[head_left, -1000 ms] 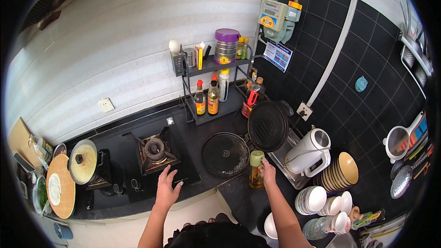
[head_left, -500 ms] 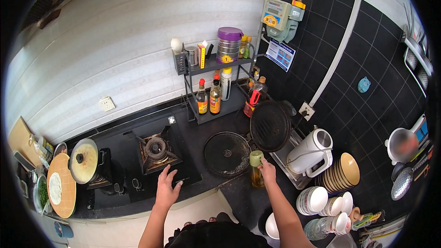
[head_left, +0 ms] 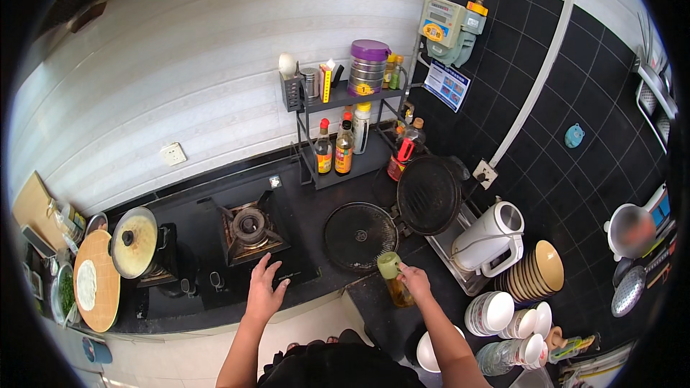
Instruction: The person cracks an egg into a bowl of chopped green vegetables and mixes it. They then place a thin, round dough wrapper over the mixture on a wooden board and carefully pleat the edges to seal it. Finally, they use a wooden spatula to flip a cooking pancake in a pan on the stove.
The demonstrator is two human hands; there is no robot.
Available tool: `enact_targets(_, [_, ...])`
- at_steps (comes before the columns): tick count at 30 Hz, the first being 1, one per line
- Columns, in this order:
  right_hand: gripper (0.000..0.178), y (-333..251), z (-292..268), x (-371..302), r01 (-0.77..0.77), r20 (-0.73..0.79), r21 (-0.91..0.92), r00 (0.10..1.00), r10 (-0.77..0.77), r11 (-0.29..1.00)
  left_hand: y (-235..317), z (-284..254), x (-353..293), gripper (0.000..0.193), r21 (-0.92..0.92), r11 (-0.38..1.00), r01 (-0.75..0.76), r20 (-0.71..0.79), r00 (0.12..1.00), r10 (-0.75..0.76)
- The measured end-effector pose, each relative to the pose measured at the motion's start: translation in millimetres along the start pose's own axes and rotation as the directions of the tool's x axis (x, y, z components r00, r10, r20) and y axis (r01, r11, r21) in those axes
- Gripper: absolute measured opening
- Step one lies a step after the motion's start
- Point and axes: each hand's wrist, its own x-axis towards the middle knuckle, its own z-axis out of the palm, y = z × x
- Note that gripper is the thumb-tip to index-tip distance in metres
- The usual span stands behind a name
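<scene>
Here the left hand point(head_left: 264, 293) lies flat, fingers spread, on the stove point(head_left: 248, 241); the right hand point(head_left: 415, 282) grips the green-capped oil bottle point(head_left: 394, 280), now tilted leftward.

Bright, even daylight fills the kitchen, strongest on the pale wall panels point(head_left: 180, 79). The black counter point(head_left: 316, 194) and tiles point(head_left: 546, 136) stay dark with faint sheen. Fisheye bending curves straight lines near the rim; corners go black. Focus is sharp centrally, softer outward.
</scene>
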Motion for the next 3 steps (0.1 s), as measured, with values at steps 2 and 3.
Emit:
enact_targets(2, [0.044, -5.1, 3.8, -5.7, -0.028, -0.011, 0.049, 1.0, 0.029, 0.998, -0.3, -1.1, -1.5, 0.047, 0.001, 1.0, 0.006, 0.004, 1.0, -0.006])
enact_targets(3, [0.042, -12.6, 6.2, -11.4, -0.043, -0.015, 0.073, 0.999, 0.044, 0.996, -0.6, -2.2, -2.4, 0.047, 0.003, 1.0, 0.01, 0.005, 1.0, -0.01])
